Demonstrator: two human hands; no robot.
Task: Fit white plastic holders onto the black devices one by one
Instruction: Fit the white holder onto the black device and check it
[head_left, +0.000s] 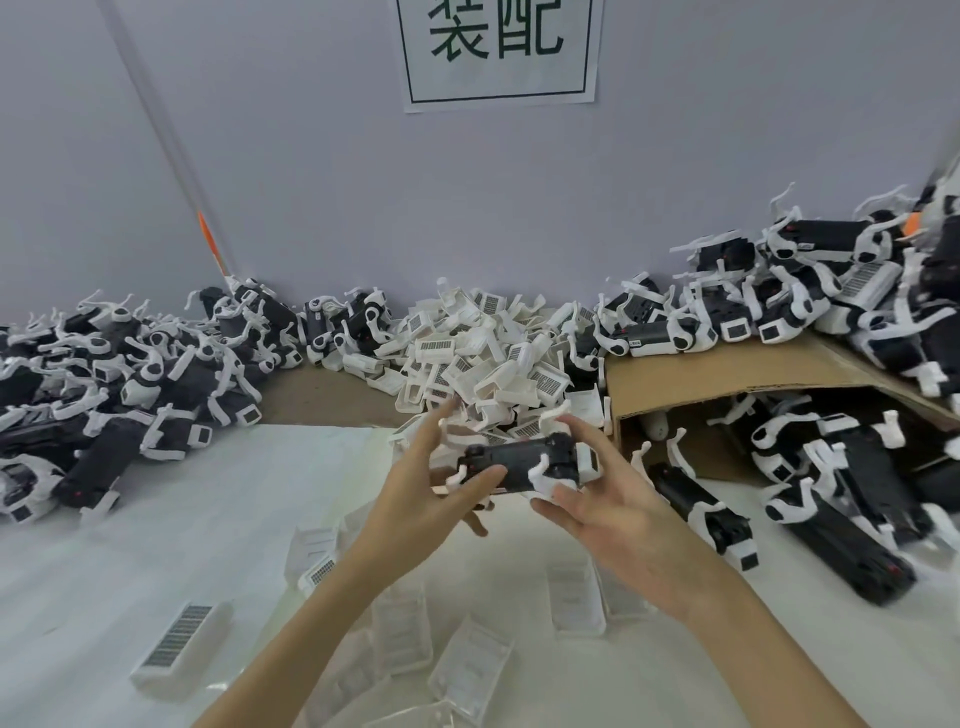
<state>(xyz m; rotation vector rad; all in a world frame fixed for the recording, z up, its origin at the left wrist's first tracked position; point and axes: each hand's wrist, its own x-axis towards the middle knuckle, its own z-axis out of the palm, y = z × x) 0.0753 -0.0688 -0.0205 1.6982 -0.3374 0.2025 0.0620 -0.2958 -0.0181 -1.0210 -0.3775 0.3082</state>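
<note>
A black device (511, 462) is held in the air above the bench (156, 545), lying crosswise between both hands, with a white holder (558, 475) at its right end. The right hand (597, 499) grips that end, fingers curled around holder and body. The left hand (441, 483) pinches the left end, thumb on top. Behind lies the pile of loose holders (483, 358). The risk, as I judge it: pressed askew, a thin white arm could snap or seat only halfway.

Pale wall (322, 171) — paper sign (500, 49), perhaps taped — white tabletop (171, 499).
</note>
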